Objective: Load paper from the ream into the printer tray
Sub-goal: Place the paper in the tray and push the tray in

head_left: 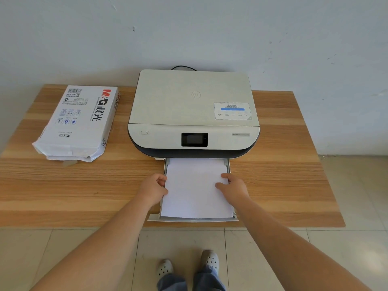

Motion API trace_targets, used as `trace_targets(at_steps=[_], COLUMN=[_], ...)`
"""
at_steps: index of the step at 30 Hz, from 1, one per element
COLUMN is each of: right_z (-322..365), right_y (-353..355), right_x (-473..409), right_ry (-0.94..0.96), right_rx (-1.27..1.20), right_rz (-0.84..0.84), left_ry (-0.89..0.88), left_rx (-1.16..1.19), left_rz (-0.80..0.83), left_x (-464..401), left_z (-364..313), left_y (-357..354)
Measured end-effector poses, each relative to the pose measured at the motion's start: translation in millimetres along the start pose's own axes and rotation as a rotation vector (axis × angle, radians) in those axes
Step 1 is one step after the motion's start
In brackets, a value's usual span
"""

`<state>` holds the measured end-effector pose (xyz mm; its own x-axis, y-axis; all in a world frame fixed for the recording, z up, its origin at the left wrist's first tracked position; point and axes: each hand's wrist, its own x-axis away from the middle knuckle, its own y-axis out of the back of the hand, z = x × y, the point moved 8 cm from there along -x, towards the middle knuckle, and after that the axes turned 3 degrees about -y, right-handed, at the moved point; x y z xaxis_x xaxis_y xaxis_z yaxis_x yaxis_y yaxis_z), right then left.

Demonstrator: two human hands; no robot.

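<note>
A white printer sits at the back middle of a wooden table. Its paper tray is pulled out toward the table's front edge, with a stack of white paper lying in it. My left hand holds the stack's left edge, with its fingers curled at the paper and the tray's side. My right hand rests on the stack's right part, fingers laid across the top sheet. The opened paper ream, in white wrapping with red and black print, lies on the table at the left.
A black cable runs behind the printer along the white wall. The table's front edge is just below the tray front. Tiled floor and my feet in grey clogs show below it.
</note>
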<state>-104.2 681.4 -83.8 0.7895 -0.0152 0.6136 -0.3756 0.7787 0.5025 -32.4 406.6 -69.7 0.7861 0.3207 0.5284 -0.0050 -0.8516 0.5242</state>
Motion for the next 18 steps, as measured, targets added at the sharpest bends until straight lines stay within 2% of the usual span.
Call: trace_targets(at_steps=[10, 18], right_z=[10, 14], right_y=[0, 1], right_x=[-3, -8], right_ry=[0.045, 0.062], right_rx=[0.083, 0.103], right_rz=[-0.024, -0.033], left_ry=[-0.029, -0.038], left_rx=[-0.035, -0.054], left_rz=[-0.068, -0.046], left_x=[-3, -8], left_z=[-3, -6], left_y=[2, -2])
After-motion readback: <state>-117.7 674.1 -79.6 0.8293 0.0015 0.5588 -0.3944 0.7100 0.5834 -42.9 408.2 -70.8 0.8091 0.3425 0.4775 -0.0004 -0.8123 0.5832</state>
